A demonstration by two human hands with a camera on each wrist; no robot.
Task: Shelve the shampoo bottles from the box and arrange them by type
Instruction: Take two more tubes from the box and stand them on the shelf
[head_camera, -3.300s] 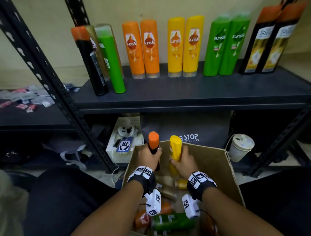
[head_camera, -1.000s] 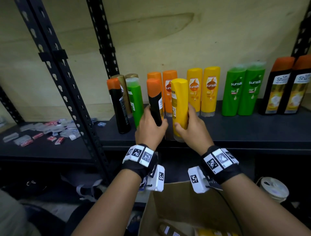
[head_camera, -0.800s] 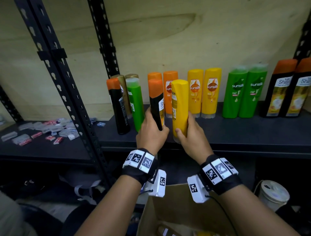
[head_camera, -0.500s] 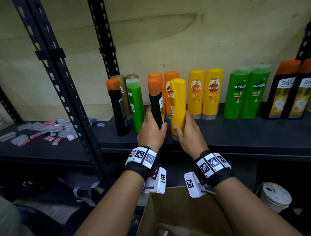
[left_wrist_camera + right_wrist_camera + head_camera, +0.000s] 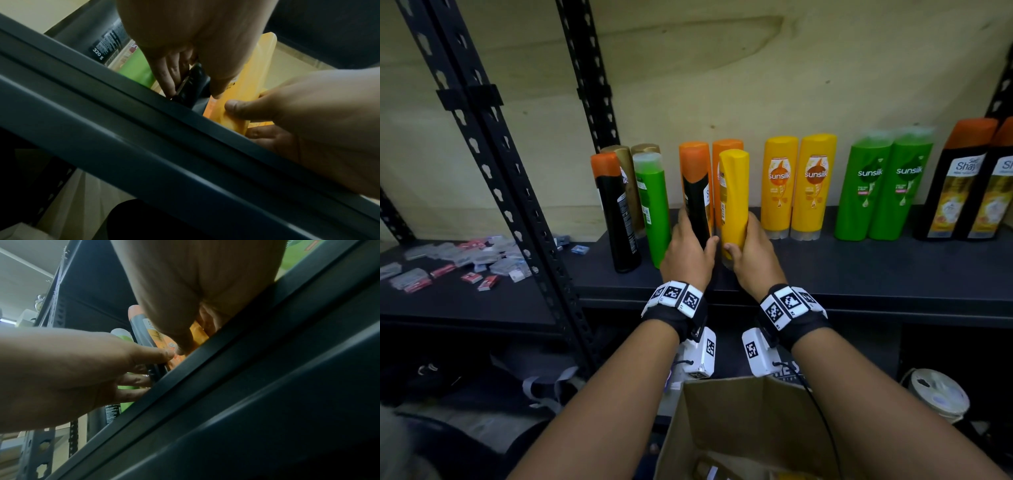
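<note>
Black metal shelving stands against a pale wooden back panel, with a dark shelf board [image 5: 876,274] carrying the stock. Nearest the viewer, an open cardboard box [image 5: 726,411] sits below the shelf's front edge, its contents mostly out of sight. Beside it at lower right stands a lidded white cup [image 5: 936,394].

At the front edge of the shelf, the left hand [image 5: 688,253] is wrapped around a black bottle with an orange cap [image 5: 695,192], fingers curled around its lower body. The right hand [image 5: 753,255] is clamped likewise on a yellow bottle [image 5: 734,202]. Both bottles are upright and close together; whether their bases rest on the board cannot be told.

Left of the hands, near the front, stand a second black orange-capped bottle [image 5: 616,212] and a green bottle [image 5: 654,205], with two gold bottles [image 5: 633,154] behind them. Along the back edge stand two orange bottles [image 5: 726,147], two yellow Sunsilk bottles [image 5: 798,185], two green Sunsilk bottles [image 5: 887,185] and, at the far right, two black bottles with orange caps [image 5: 969,181].

On the adjoining shelf to the left lie scattered small sachets [image 5: 465,263].
</note>
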